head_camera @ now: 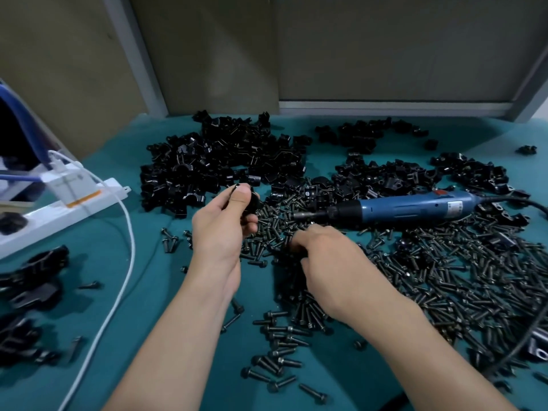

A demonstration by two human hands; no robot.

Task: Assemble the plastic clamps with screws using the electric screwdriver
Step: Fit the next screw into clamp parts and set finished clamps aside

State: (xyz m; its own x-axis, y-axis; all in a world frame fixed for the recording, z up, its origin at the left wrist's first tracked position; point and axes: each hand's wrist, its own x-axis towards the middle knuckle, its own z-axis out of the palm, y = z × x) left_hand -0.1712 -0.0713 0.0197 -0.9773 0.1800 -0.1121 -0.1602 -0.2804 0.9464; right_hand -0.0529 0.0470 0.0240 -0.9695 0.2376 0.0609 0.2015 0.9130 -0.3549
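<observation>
My left hand (225,223) grips a black plastic clamp (252,200) between thumb and fingers, raised above the green table (142,292). My right hand (329,262) reaches down into the spread of black screws (444,277), fingers curled at the pile; whether it pinches a screw is hidden. The blue electric screwdriver (415,207) lies on its side beyond my right hand, bit pointing left, untouched. Heaps of loose black clamp pieces (225,161) lie at the back of the table.
A white power strip (68,209) with a plugged adapter and a white cable (124,262) lies at the left. More black clamps (32,277) sit at the left edge. The screwdriver's black cord (530,333) curves along the right. Grey panels stand behind the table.
</observation>
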